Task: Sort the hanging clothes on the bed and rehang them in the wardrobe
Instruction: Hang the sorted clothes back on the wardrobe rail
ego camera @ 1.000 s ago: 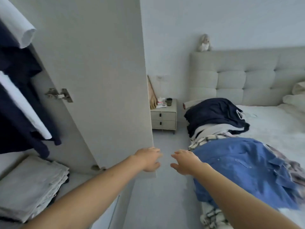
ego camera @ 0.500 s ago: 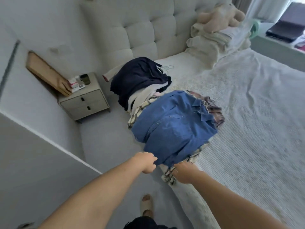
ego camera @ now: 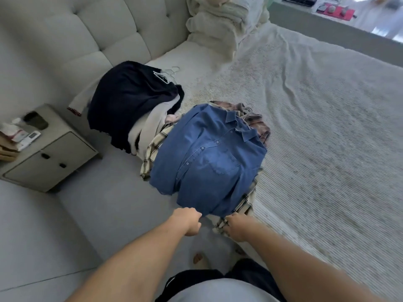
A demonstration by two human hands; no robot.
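A blue denim shirt [ego camera: 207,162] lies on top of a clothes pile at the near edge of the bed [ego camera: 316,138], its hem hanging over the side. Under it lie a cream plaid shirt [ego camera: 152,153] and a brownish plaid garment [ego camera: 261,125]. Farther back is a second pile, a navy garment [ego camera: 130,101] over white clothes [ego camera: 150,125], with wire hangers [ego camera: 168,73] sticking out. My left hand [ego camera: 187,221] is curled at the blue shirt's hem; whether it grips is unclear. My right hand [ego camera: 235,225] has its fingers curled into the plaid hem below the blue shirt.
A grey nightstand [ego camera: 50,153] with small items on top stands left of the bed, by the tufted headboard [ego camera: 109,29]. Folded cream bedding [ego camera: 218,25] is stacked at the bed's head. Grey floor [ego camera: 109,214] runs between nightstand and bed. My foot shows below.
The view has swung from the wardrobe door to the bed and come closer to the piles. Both hands have moved to the hems of the near pile.
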